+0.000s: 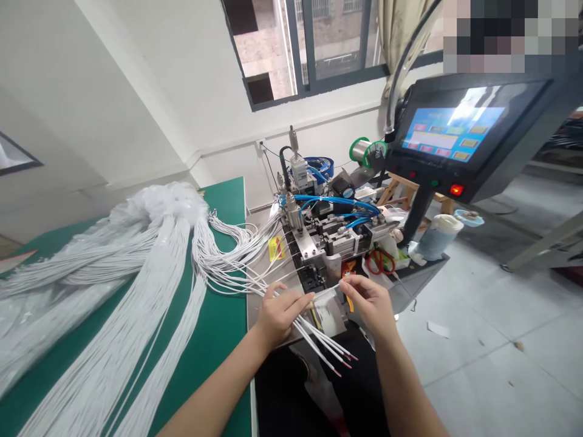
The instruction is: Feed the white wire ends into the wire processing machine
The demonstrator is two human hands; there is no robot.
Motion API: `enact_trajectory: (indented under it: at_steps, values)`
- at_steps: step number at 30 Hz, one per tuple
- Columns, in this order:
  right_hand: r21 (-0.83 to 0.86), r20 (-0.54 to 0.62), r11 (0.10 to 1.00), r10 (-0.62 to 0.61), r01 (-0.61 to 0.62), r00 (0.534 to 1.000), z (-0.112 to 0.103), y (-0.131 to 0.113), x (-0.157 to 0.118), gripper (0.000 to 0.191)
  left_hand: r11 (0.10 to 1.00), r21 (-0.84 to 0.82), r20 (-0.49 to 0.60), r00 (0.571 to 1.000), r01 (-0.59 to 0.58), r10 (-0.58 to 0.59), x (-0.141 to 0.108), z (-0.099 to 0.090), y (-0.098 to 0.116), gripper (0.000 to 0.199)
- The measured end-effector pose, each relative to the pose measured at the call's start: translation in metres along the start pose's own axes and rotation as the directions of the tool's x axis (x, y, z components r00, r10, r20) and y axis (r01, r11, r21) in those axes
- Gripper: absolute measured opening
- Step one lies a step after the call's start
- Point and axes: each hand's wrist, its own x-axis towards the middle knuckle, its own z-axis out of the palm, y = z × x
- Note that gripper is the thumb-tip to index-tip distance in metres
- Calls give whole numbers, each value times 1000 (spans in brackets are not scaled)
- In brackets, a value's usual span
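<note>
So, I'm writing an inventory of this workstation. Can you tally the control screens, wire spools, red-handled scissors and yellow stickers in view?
Control screen: 1
Green-rimmed wire spool: 1
Red-handled scissors: 1
Yellow sticker: 1
Total: 4

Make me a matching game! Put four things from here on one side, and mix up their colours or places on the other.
Things:
1. Screen
2. Scissors
3. Big bundle of white cables
4. Wire spool

Clues:
A. Red handles
B. Round, with green rims
C. Lit up mostly blue
D. Spread over the green table

Right pairs: 1-C, 2-A, 3-D, 4-B
</note>
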Motion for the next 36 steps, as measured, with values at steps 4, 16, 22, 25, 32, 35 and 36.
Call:
enact_trajectory:
  at_steps: [4,16,22,25,32,35,36]
  values:
    - [58,-26,998,8,-7,1000,9,2,0,28,1000,11,-5,1000,23,-23,1,1,1,23]
    - [88,156,995,28,-42,987,10,-4,5,28,975,102,-36,980,197,-194,4,5,5,17]
    - [-5,207,997,78,-79,975,2,4,19,31,978,112,55,982,176,-183,4,5,1,32]
    - [-165,167,986,25,3,986,1,8,26,27,982,120,96,983,146,-158,4,4,0,42]
    - [-285,203,944,-108,164,973,6,16,34,22,974,144,72,979,178,-189,1,9,-1,37]
    - [-246,230,956,-103,160,968,10,22,39,23,966,155,64,974,207,-219,1,10,-1,35]
    - [-223,246,964,-91,147,965,12,24,40,22,964,157,71,971,215,-228,1,10,-1,35]
